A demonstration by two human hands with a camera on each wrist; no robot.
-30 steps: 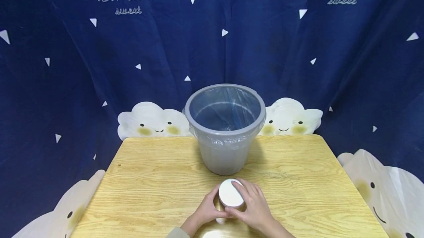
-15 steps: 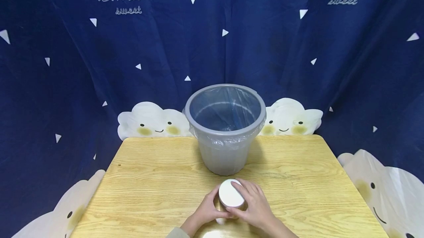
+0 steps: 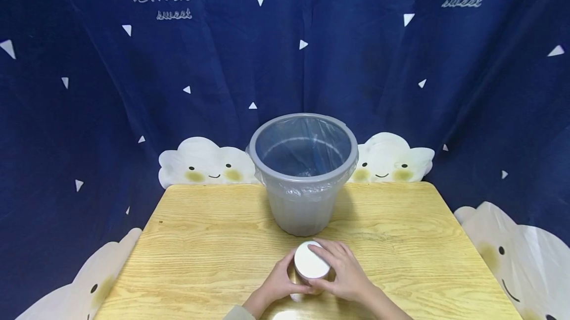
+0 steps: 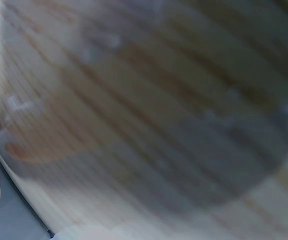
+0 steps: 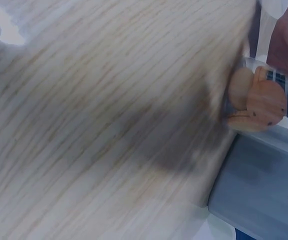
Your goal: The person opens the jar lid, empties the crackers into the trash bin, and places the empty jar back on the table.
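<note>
A round container with a white lid (image 3: 309, 260) stands near the front of the wooden table, between both hands. My left hand (image 3: 280, 280) grips the container's side from the left, fingers beyond it and thumb across the front. From the right, my right hand (image 3: 345, 273) holds the lid edge, with fingers over the far side and thumb at the front. In the right wrist view the clear container (image 5: 266, 105) shows round, biscuit-like brown shapes and a dark striped patch; whether these are printed or inside cannot be told. The left wrist view shows mostly blurred table.
A grey bin (image 3: 303, 206) lined with a clear plastic bag stands just beyond the hands. The wooden table (image 3: 200, 251) extends to both sides. Behind it hangs a dark blue curtain (image 3: 213, 72) with white triangles and smiling clouds.
My right hand has turned slightly round the lid, its thumb shifting right and its forearm swinging rightward. My left hand and the container stay in about the same place.
</note>
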